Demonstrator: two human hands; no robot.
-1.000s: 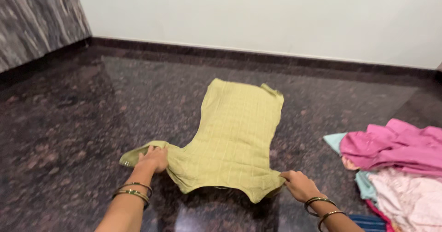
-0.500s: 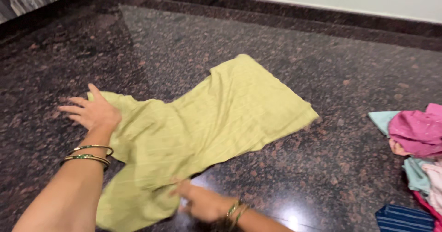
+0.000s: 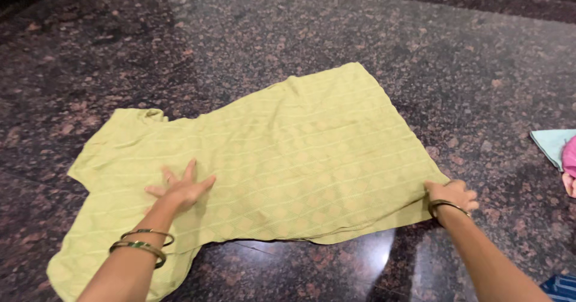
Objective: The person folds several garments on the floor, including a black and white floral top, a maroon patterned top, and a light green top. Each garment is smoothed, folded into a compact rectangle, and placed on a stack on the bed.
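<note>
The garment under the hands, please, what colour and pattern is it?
Light yellow-green garment, faint diamond checks; head view.

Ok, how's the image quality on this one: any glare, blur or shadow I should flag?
Head view: a bright glare patch on the polished floor just below the green garment; the garment's weave reads sharp, with the left hand flat on it and the right hand at its corner. Lighting is even and shadows soft. Cloths at the right edge are cropped.

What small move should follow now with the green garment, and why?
Probably sweep the left hand outward across the green garment while the right hand keeps its grip on the corner: the cloth lies spread on the floor, rumpled near the sleeve.
</note>
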